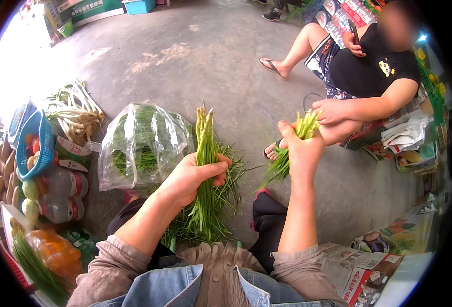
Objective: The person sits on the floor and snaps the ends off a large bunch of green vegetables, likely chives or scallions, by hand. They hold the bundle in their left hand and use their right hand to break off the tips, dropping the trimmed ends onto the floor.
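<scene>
My left hand [201, 174] is closed around an upright bundle of long green stalks [206, 147], with pale cut ends at the top. To the right, my right hand [304, 147] grips a smaller bunch of green stalks [306, 124]; its thin green ends hang down to the left. The two bunches are apart. Loose green stalks [228, 184] lie on the floor below and behind my left hand. A clear plastic bag [145, 134] with more greens in it sits left of that hand.
A seated person [368, 73] holds a phone at the upper right, one hand close to my right hand. Spring onions [76, 111], a blue plastic basket [36, 146] and bundled large bottles [63, 193] stand at left. A cardboard box [358, 268] is at lower right.
</scene>
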{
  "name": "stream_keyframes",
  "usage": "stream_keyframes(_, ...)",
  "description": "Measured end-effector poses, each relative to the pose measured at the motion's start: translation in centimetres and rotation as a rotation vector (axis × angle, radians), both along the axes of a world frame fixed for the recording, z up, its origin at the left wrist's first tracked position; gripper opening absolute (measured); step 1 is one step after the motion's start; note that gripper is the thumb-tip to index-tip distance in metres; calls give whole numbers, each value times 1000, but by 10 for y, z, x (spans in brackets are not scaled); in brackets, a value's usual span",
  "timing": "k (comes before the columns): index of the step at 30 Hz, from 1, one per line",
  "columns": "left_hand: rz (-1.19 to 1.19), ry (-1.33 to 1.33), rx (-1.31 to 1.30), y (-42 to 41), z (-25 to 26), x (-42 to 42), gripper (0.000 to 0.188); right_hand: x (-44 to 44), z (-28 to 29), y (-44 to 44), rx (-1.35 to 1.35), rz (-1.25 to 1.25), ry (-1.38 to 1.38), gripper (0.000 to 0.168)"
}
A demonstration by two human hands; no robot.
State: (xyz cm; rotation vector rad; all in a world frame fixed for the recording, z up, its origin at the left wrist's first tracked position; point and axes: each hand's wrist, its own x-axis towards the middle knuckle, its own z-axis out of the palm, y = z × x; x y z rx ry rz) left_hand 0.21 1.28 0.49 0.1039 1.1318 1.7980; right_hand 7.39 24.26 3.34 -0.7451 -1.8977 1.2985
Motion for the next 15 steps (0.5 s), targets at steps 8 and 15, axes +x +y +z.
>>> stream_keyframes(8, -86, 83, -62, 8, -6, 6, 19, -4, -2, -55, -525, 515, -67, 15)
stream_keyframes(15, -32, 110, 21, 13, -6, 13, 24, -11, -9, -56, -428, 469, -101, 10)
